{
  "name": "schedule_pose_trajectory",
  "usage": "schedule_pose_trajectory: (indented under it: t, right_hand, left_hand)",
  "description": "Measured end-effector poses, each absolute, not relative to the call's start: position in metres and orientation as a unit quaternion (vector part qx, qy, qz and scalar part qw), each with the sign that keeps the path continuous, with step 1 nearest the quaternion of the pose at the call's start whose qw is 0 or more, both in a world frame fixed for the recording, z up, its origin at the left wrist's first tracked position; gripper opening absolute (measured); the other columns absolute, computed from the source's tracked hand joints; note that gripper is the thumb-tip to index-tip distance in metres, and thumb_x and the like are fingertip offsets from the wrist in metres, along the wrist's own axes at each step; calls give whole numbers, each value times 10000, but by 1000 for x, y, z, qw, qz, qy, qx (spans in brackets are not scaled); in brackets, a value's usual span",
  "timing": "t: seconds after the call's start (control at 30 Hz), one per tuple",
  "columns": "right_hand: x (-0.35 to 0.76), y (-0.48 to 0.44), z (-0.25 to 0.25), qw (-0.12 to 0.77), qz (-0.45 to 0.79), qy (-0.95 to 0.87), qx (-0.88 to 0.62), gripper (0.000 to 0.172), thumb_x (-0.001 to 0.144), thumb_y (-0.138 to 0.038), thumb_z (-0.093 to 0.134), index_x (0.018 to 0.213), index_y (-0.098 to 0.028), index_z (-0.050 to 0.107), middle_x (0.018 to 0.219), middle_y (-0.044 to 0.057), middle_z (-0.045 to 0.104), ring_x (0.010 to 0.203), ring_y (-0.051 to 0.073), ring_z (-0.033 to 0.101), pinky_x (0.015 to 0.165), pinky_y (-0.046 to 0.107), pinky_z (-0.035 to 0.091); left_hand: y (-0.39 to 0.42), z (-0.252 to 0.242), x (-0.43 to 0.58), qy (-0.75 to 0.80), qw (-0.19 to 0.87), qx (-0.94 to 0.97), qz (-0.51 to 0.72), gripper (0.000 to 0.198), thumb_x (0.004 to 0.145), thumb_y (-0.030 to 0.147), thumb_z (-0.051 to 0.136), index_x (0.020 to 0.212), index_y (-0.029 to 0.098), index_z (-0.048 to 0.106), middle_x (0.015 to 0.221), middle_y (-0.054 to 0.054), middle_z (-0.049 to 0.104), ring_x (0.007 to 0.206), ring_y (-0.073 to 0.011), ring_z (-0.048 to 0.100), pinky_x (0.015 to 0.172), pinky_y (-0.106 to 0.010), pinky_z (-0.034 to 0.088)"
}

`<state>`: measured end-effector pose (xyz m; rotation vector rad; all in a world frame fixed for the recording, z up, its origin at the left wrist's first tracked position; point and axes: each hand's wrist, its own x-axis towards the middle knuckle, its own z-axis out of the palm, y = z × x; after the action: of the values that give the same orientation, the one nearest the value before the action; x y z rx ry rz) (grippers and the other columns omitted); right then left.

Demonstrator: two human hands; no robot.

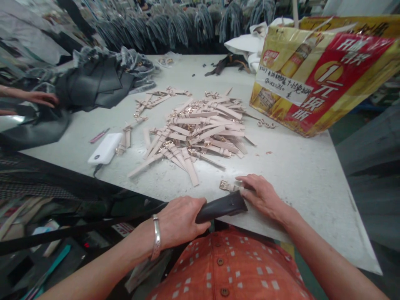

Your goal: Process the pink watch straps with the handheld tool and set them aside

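My left hand (181, 220) is closed round the near end of a dark leather piece (225, 206) that lies on the table's front edge. My right hand (264, 196) presses flat on the far end of that piece, fingers stretched out over a pale pink strap with a gold buckle (227, 186). A heap of pale pink buckled straps (200, 131) lies in the middle of the table, just beyond both hands.
A white power bank (105, 148) with a cable lies at the left. Black leather sheets and plastic bags (96, 83) fill the far left, where another person's hand (42, 98) rests. A yellow and red printed bag (315, 75) stands at the right on the white table (300, 166).
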<state>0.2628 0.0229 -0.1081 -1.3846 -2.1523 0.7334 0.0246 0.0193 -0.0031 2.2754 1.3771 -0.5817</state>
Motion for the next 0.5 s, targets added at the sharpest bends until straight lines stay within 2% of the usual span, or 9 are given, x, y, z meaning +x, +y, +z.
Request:
schedule_pose_trajectory:
  t: [0.2, 0.37, 0.5]
  right_hand:
    - [261, 19, -106, 252, 252, -786, -505, 458, 682, -165, 596, 1133, -205, 531, 909, 47, 589, 834, 195, 509, 758, 334, 366]
    - [260, 18, -105, 258, 256, -777, -514, 318, 697, -187, 616, 1014, -203, 589, 886, 42, 610, 825, 191, 522, 757, 339, 382]
    - [261, 19, -109, 263, 250, -778, -513, 209, 720, -209, 616, 930, -209, 625, 866, 40, 627, 825, 194, 537, 776, 357, 391]
  left_hand:
    - [26, 9, -3, 534, 203, 795, -201, 265, 767, 439, 455, 842, 224, 591, 733, -31, 651, 684, -176, 623, 581, -237, 425]
    - [43, 9, -10, 523, 146, 811, -219, 247, 751, 415, 466, 839, 226, 597, 702, -37, 646, 671, -198, 621, 591, -265, 424]
    - [50, 3, 2, 486, 127, 839, -209, 233, 734, 386, 477, 851, 224, 597, 747, -57, 660, 739, -232, 632, 621, -293, 447]
